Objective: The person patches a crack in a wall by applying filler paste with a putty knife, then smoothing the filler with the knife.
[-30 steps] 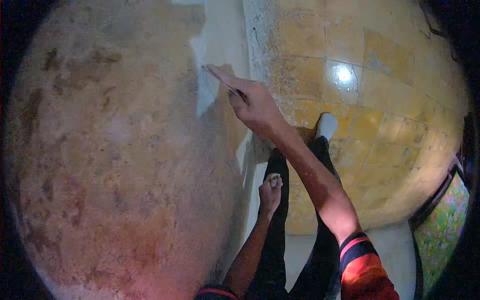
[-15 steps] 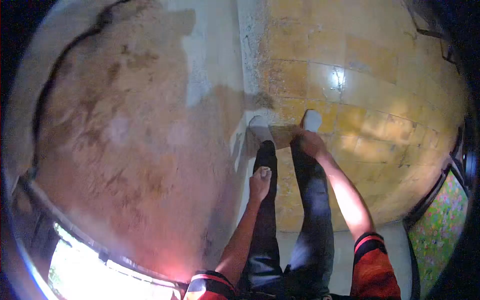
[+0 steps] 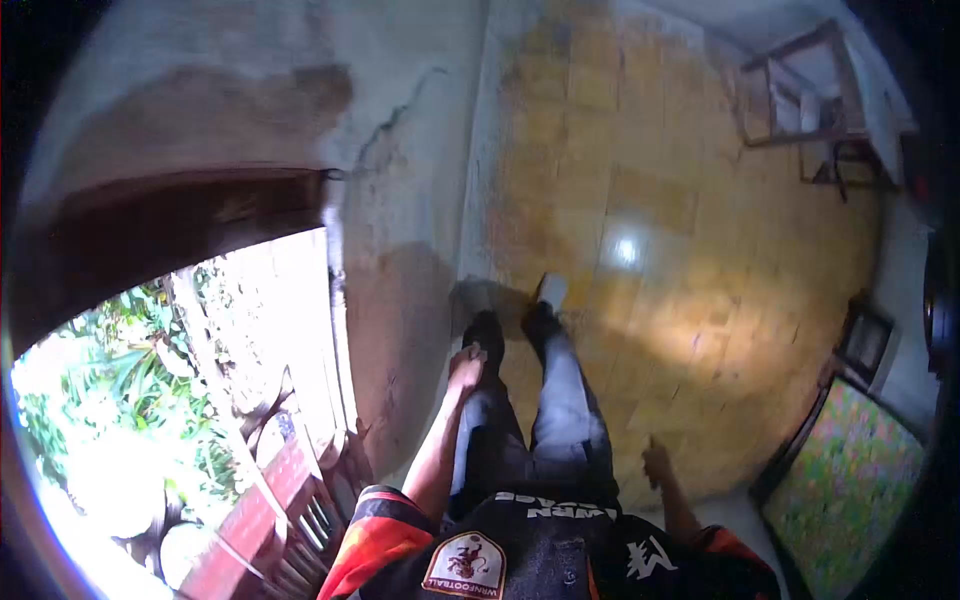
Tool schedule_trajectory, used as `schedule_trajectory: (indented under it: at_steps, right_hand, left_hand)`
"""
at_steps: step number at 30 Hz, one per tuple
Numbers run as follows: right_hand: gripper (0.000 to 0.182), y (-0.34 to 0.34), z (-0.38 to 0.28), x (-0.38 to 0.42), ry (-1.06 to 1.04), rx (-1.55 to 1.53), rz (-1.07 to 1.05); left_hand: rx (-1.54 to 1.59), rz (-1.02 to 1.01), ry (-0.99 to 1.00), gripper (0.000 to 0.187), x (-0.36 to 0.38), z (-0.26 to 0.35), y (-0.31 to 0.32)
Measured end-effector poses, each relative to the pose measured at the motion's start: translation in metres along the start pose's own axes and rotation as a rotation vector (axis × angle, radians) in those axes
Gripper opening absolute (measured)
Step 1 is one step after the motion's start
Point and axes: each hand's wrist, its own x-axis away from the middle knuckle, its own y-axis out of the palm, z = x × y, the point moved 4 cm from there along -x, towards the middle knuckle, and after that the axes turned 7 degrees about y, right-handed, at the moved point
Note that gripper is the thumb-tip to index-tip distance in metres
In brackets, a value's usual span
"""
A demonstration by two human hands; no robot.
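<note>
Left hand (image 3: 466,368) seen hanging low by dark trouser leg (image 3: 487,440), fingers curled loosely, nothing held. Right hand (image 3: 657,464) seen hanging at right side over yellow tiled floor (image 3: 640,180), too blurred to tell if spread or closed. Stained plaster wall (image 3: 400,250) just beside left hand. Open window (image 3: 170,400) set in wall further left.

Your left hand (image 3: 466,368) hangs close beside the wall (image 3: 400,250), leaving little clearance there. Your right hand (image 3: 656,462) has open tiled floor (image 3: 650,180) around it. A wooden frame (image 3: 800,90) stands well apart in the far corner.
</note>
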Motion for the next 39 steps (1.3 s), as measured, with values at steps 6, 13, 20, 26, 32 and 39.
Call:
schedule_trajectory:
  at_steps: [6, 13, 20, 26, 32, 39]
  right_hand:
    - [0.045, -0.119, -0.127, -0.048, 0.521, -0.587, -0.380]
    - [0.067, -0.328, -0.226, -0.152, 0.128, -0.573, 0.078]
    - [0.067, -0.367, -0.286, -0.184, -0.009, -0.353, -0.209]
    - [0.053, -0.309, -0.344, -0.199, -0.432, 0.251, -0.336]
    - [0.023, -0.199, -0.341, -0.290, -0.547, 0.604, -0.510]
    - [0.037, -0.096, -0.395, -0.057, -0.661, 0.791, -0.746]
  left_hand:
    - [0.266, 0.430, 0.020, 0.030, 0.097, 0.032, -0.039]
    - [0.402, 0.484, -0.232, 0.035, 0.182, -0.037, 0.029]
    - [0.608, 0.694, -0.156, 0.058, 0.221, -0.100, 0.174]
    - [0.619, 1.019, -0.105, 0.034, 0.335, -0.091, 0.282]
    - [1.219, 1.065, -0.828, 0.031, 0.452, -0.095, 0.487]
    - [1.270, 1.102, -1.136, 0.028, 0.492, -0.065, 0.662]
